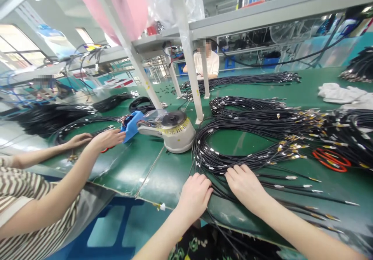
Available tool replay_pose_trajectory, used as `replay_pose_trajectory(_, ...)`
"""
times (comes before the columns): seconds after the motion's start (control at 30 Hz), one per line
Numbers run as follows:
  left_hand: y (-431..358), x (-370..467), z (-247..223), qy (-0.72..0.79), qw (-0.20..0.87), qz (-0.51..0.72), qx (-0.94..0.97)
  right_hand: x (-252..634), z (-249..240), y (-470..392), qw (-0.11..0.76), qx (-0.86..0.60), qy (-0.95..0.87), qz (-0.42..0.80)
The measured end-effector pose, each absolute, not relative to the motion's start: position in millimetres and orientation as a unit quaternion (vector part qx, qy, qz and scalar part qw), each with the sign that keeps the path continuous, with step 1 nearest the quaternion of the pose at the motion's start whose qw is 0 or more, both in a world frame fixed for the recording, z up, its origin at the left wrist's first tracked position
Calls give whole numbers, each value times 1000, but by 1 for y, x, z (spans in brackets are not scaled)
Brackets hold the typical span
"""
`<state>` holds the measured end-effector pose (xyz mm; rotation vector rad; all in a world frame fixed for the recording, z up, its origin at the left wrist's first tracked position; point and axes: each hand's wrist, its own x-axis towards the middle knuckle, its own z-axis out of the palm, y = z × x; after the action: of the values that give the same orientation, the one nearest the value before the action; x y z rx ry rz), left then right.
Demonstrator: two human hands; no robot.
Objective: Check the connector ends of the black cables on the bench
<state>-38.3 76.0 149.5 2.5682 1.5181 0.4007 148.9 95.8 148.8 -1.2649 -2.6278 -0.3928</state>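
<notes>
My left hand (194, 193) is closed on thin black cables near the front edge of the green table, knuckles up. A little to its right, my right hand (244, 184) has its fingers curled down over black cables at the near side of a looped bundle (204, 151). Loose cable ends with metal tips (291, 177) fan out to the right beyond my right wrist. Other cable ends hang over the table edge below my left hand. The fingertips of both hands are partly hidden by the cables and knuckles.
A round grey tape dispenser (179, 136) stands left of the bundle, beside a blue holder (132, 126). A co-worker's hands (107, 139) are at the left. White shelf posts (192, 73) rise behind. Red-orange coiled wire (330, 160) and white cloth (335, 93) lie right.
</notes>
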Motion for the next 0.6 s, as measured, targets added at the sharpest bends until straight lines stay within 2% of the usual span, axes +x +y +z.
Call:
replay_pose_trajectory(0.13,74,-37,148,497,65,146,853,146,151,94,62,-461,-867,-178)
replay_pose_trajectory(0.27,73,-32,154,495,60,163,851,139,161,98,54,-436,-880,-182)
replay_pose_trajectory(0.43,77,-22,158,491,15,204,847,127,168,94,102,-434,-887,-117)
replay_pose_trajectory(0.6,96,-18,147,425,-63,166,887,139,132,102,190,-480,-856,-30)
